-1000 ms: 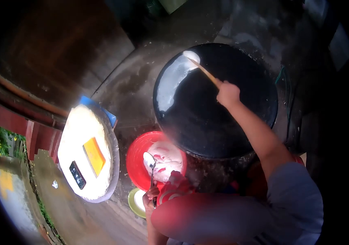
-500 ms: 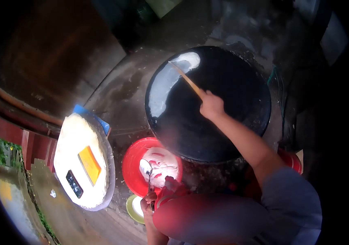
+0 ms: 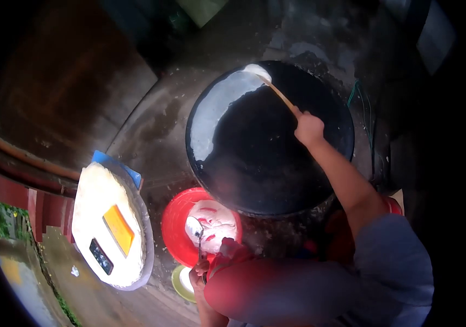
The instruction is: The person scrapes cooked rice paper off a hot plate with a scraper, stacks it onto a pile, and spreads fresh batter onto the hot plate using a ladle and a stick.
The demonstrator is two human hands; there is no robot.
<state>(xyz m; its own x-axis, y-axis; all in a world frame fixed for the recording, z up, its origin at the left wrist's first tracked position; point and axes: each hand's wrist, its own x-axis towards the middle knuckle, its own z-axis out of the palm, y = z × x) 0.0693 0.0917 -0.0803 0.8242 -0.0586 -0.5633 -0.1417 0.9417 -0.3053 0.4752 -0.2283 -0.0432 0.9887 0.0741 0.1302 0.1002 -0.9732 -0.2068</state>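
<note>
My right hand (image 3: 309,129) is closed around a wooden batter spreader (image 3: 281,94). Its far end meets a white mound of batter (image 3: 258,71) at the upper rim of a large round black griddle (image 3: 276,158). A thin pale band of batter (image 3: 205,117) curves along the griddle's left side. Lower down, my left hand (image 3: 199,274) grips the handle of a metal ladle (image 3: 195,226). The ladle's bowl is over the thick white batter (image 3: 219,220) in a red basin (image 3: 174,240). My knee hides part of the basin.
On the left stands a tall round white stack (image 3: 99,191) bearing a yellow scraper (image 3: 118,229) and a phone (image 3: 101,256). Behind it a blue board (image 3: 117,166) shows. A green-rimmed dish (image 3: 181,286) sits below the basin. Green wire (image 3: 368,117) lies right of the griddle.
My right hand has moved right along the griddle's upper rim with the spreader. The batter mound has shifted right and shrunk, and the thin band is longer. The left hand still holds the ladle.
</note>
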